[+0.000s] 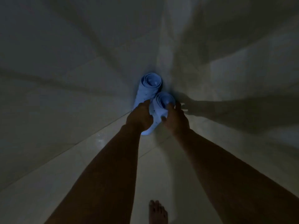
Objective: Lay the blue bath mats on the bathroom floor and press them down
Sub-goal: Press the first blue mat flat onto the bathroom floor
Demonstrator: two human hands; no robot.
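In the corner where the pale tiled floor (100, 167) meets two pale walls (64, 54), two light blue bath mats stand rolled up, side by side and touching, their open ends turned upward so the spiral of each roll shows. The far roll (148, 88) leans toward the corner and stands a little taller in the view; the near roll (159, 109) sits just in front of it and to its right. Both have a soft, matte blue surface dotted with small dark holes along their sides, and the bottom edge of the near roll shows as a bright blue patch low between the wrists. The light is dim, so finer texture cannot be made out. The left hand (140, 118) has its fingers curled round the left side of the near roll, the fingertips reaching up into the seam where the two rolls meet. The right hand (175, 118) holds the same roll from the right, thumb lying across its front and fingers wrapped over its upper rim. Both grips are clamped on that near roll, with bare forearms stretching out from the lower edge of the view. A bare foot (157, 212) rests on the floor at the bottom edge, and the arms' shadow falls on the right wall.
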